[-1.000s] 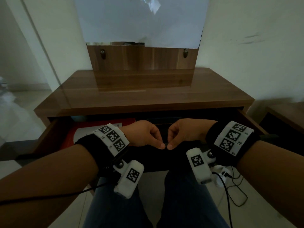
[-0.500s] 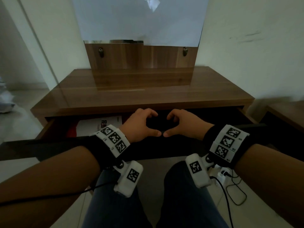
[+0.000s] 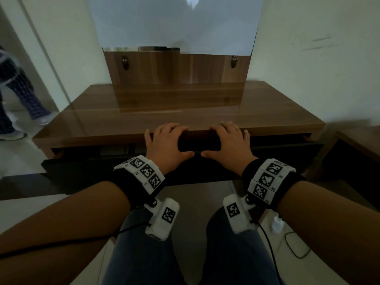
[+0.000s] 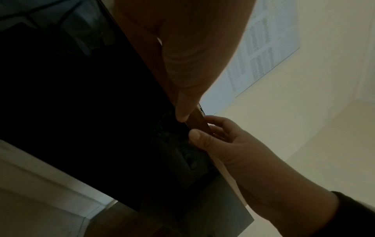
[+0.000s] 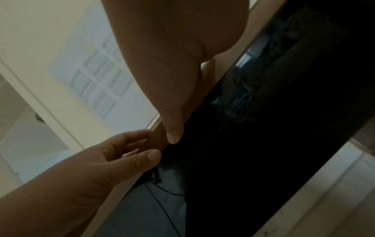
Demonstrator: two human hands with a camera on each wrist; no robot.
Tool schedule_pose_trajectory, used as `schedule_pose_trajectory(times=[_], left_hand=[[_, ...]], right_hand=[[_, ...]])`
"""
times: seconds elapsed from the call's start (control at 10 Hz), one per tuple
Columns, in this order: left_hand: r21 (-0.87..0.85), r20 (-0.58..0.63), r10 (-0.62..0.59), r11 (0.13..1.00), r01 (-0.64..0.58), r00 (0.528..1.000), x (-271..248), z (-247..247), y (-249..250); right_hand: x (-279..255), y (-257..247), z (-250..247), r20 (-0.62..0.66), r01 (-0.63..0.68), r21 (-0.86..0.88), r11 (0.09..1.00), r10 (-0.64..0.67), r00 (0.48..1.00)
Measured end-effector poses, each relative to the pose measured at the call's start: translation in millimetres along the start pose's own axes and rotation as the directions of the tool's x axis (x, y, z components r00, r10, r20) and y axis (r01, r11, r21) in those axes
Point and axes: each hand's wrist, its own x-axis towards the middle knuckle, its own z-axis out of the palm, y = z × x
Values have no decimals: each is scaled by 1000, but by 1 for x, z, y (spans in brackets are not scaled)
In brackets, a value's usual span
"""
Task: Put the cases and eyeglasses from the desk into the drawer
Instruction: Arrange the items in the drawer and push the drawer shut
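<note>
The brown wooden desk [image 3: 185,108] has a bare top; no cases or eyeglasses show on it. Its dark drawer [image 3: 82,167] stands out only a narrow gap, with something pale dimly visible inside [image 3: 115,150]. My left hand [image 3: 166,140] and right hand [image 3: 228,140] sit side by side at the middle of the front edge. Their fingers lie flat on the desktop and the thumbs reach down against the drawer front. In the left wrist view my left thumb [image 4: 182,102] lies along the desk edge [image 4: 198,118]. The right wrist view shows my right thumb [image 5: 170,125] placed the same way.
A mirror panel covered with white paper [image 3: 174,23] stands at the desk's back. Another person's legs [image 3: 20,95] are on the floor at far left. A low dark side table [image 3: 359,145] is at right. A charger and cable [image 3: 276,225] lie on the floor beside my knees.
The drawer, wide open a second ago with red and white contents showing, has slid in almost fully. Both hands moved forward from the drawer up onto the desk's front edge.
</note>
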Motion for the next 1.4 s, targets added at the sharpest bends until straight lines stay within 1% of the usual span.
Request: schedule_pose_trajectory(times=[0.2, 0.3, 0.5, 0.7, 0.9, 1.1, 1.3, 1.4], left_hand=[[-28, -133, -4, 1000, 0, 991, 6, 6, -2], [-27, -177, -7, 1000, 2, 984, 10, 10, -3], [-44, -236, -35, 999, 25, 971, 18, 14, -2], [-37, -280, -29, 999, 20, 959, 23, 19, -3], [-25, -312, -23, 1000, 15, 950, 24, 25, -4], [-27, -269, -29, 999, 22, 963, 23, 21, -4], [-89, -201, -43, 996, 26, 979, 23, 3, -2], [-223, -168, -75, 974, 36, 983, 31, -8, -6]], right_hand=[[8, -2, 7, -125, -3, -68, 998, -6, 992], [11, -3, 10, -172, -2, -73, 997, -11, 985], [19, -4, 16, -252, -15, -92, 996, -8, 968], [23, -5, 24, -338, -21, -133, 991, -25, 941], [26, -5, 30, -390, -31, -170, 985, -38, 920], [24, -6, 27, -336, -32, -172, 984, -28, 941], [21, -7, 11, -210, -28, -136, 990, -1, 978], [25, -5, -5, -94, -31, -55, 998, 25, 995]])
